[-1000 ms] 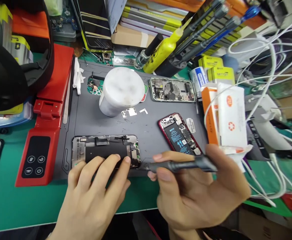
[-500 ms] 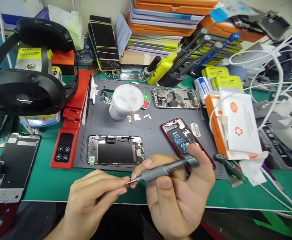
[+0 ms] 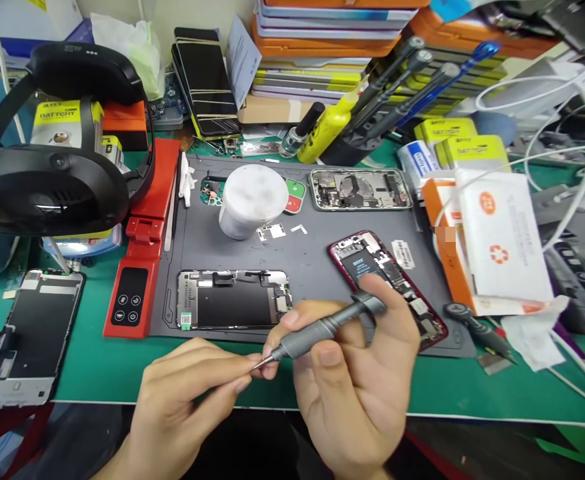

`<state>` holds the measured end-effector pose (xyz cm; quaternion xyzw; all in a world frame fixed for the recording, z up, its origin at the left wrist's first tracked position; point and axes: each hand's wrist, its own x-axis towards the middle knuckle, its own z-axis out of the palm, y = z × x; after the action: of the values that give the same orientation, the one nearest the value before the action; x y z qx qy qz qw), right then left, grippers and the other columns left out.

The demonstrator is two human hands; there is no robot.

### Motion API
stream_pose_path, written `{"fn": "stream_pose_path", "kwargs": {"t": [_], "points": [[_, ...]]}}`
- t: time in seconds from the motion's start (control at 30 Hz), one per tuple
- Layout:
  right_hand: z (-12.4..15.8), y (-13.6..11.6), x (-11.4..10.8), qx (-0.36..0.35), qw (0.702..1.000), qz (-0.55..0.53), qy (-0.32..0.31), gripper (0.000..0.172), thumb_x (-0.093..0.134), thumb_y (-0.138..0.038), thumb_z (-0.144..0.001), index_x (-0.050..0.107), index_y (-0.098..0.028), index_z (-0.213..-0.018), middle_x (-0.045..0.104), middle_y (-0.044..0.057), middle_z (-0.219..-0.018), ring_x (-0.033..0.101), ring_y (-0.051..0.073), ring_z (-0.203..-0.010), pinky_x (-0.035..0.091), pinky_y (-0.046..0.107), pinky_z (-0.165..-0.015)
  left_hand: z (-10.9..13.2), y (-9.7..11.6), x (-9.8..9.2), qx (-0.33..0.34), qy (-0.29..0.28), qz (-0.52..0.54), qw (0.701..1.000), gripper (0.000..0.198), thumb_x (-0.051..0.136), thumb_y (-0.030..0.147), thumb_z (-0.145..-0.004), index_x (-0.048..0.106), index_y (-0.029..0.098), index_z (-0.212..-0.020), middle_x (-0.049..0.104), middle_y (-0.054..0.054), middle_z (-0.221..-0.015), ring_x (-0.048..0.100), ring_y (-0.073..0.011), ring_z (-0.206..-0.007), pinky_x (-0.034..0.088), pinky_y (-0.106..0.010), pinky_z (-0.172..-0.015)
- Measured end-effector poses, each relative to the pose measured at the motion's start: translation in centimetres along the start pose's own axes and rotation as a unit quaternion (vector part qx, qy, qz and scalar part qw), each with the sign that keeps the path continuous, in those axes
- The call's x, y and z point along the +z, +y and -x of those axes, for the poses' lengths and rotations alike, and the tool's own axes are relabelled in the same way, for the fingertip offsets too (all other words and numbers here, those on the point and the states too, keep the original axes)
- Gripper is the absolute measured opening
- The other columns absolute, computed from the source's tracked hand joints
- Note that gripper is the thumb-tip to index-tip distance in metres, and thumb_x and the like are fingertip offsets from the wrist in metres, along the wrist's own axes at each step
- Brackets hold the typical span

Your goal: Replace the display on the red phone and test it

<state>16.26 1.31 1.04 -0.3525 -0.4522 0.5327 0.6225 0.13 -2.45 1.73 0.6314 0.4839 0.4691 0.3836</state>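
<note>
My right hand (image 3: 352, 387) grips a grey precision screwdriver (image 3: 327, 327), lifted above the front edge of the grey work mat (image 3: 302, 260), its tip pointing left. My left hand (image 3: 182, 407) is closed in a pinch with thumb and forefinger meeting at the screwdriver's tip; whatever is between them is too small to see. Just beyond the hands lies a phone display assembly (image 3: 232, 300) with its metal back up. An opened red phone (image 3: 387, 280) with its battery exposed lies to the right, partly behind my right hand.
A white round container (image 3: 252, 197) and another open phone frame (image 3: 359, 189) sit at the mat's back. A red device (image 3: 142, 247) and a black headset (image 3: 57, 160) are on the left, another screen (image 3: 27, 333) front left. Boxes, a screwdriver rack and white cables crowd the right.
My left hand came off the display assembly and rose to pinch at the screwdriver tip. My right hand lifted the screwdriver toward me. The camera tilted up, showing more of the bench.
</note>
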Motion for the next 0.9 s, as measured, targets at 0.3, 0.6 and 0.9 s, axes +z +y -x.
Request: {"fn": "stream_pose_path", "kwargs": {"t": [0.3,0.6,0.9], "points": [[-0.3,0.1,-0.1,-0.004,0.999,-0.032,-0.019,0.047,0.055,-0.019,-0.113,0.051,-0.038,-0.156,0.072,0.0,-0.111,0.077,0.015,-0.068,0.07,0.032,-0.056,-0.1,0.2,0.0,0.004,0.005,-0.003,1.0,0.021,0.069,0.011,-0.104,0.082,0.022,-0.116,0.088,-0.005,-0.103,0.083,-0.0156,-0.085,0.067,-0.025,-0.075],[-0.3,-0.1,-0.3,0.017,0.999,-0.039,-0.023,0.045,0.056,-0.02,-0.113,0.054,-0.037,-0.154,0.074,0.0,-0.109,0.074,0.012,-0.065,0.071,0.031,-0.059,-0.3,0.3,0.0,0.012,0.001,0.008,1.0,0.018,0.068,0.015,-0.106,0.082,0.022,-0.115,0.087,-0.001,-0.094,0.082,-0.0124,-0.082,0.065,-0.021,-0.076],[-0.9,-0.4,-1.2,0.094,0.992,-0.074,-0.044,0.045,0.052,-0.024,-0.114,0.052,-0.039,-0.156,0.072,0.0,-0.108,0.074,0.013,-0.064,0.062,0.024,-0.045,0.0,-0.2,-0.1,0.031,-0.024,0.023,0.999,0.029,0.071,0.026,-0.105,0.077,0.024,-0.133,0.087,-0.005,-0.106,0.082,-0.0162,-0.09,0.067,-0.027,-0.079]]}}
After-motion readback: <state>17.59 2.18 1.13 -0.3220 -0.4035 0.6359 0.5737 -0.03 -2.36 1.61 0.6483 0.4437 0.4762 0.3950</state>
